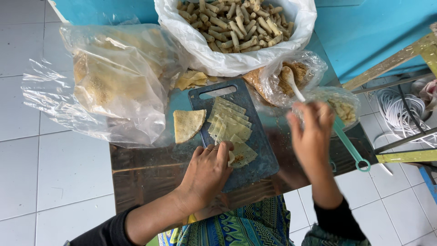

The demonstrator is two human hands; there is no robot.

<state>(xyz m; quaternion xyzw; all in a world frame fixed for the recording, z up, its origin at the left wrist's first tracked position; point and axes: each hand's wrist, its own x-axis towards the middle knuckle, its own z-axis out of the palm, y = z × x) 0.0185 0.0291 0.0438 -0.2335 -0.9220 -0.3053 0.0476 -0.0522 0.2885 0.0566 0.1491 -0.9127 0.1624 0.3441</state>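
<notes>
The left hand (207,171) lies palm down on a dark cutting board (261,150), its fingers together and pressing on the nearest pastry wrapper (243,154). The right hand (312,136), blurred, is raised just right of the board with its fingers curled loosely; whether it grips anything cannot be told. A teal utensil (348,145) with a ring end lies just beyond it.

Ahead of the left fingertips, a row of thin yellow wrappers (230,120) overlaps along the board, roughly seven, though the exact count is unclear. One folded wedge wrapper (187,124) lies just left of the row, hanging off the board's edge.

Beyond the hands stand four plastic bags: a large clear bag of flat sheets (109,82) to the left, a white bag heaped with many rolled sticks (236,23) straight ahead, a small bag of brown filling (296,75) holding one white spoon (291,82), and a small bag of pale pieces (343,107) by the right hand.

Everything rests on a shiny brown table (145,171). The floor is white tile (36,173), and the wall (373,32) beyond is blue.
</notes>
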